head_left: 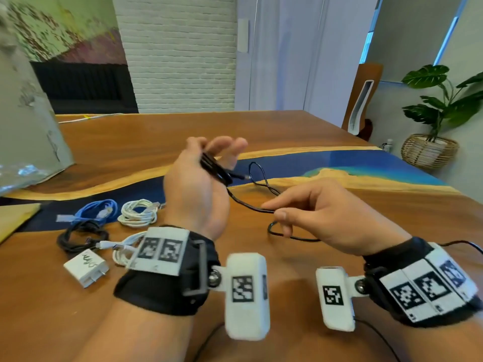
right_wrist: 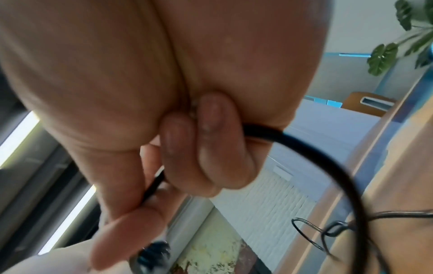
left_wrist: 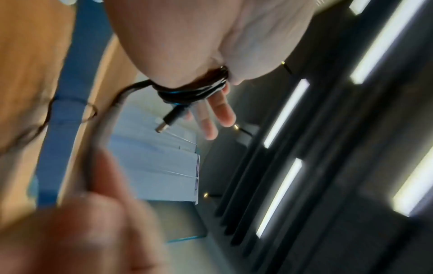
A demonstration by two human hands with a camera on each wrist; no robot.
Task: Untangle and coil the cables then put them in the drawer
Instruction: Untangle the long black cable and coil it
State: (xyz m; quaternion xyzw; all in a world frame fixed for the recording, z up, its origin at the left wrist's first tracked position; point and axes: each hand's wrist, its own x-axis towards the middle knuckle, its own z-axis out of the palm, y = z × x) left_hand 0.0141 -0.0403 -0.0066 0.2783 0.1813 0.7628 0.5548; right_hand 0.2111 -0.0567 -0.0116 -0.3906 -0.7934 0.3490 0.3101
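**Between our fingers: one black cable, part-coiled**

Across our left palm, we are keeping several finished turns of the black cable [head_left: 217, 169] wound round the left hand [head_left: 198, 184]. Its fingers [head_left: 230, 147] are lying nearly straight and spread, so they are serving as a former for the loops rather than clenching them; the thumb side is pinning the bundle, though we cannot tell how firmly. A plug end [left_wrist: 167, 120] is hanging free just below those fingertips in the left wrist view, left out, we judge, so it is not getting buried under later turns.

Off the heel of that palm, the loose run is leading to our right hand [head_left: 321, 218], whose thumb and forefinger are pinching the strand while the other fingers [right_wrist: 203, 144] are curling round it. We are holding it this way, we judge, to feed slack under light tension. Beyond the right fingertips a twisted loop [head_left: 258, 173] is still lying on the table [head_left: 287, 131], needing straightening first.

Well left of our left fingers, the following are waiting:
- blue cable [head_left: 96, 210], bundled
- white cable [head_left: 138, 212], coiled
- dark cable [head_left: 81, 236], coiled
- white charger [head_left: 86, 267] with its lead

No drawer is showing in any view.
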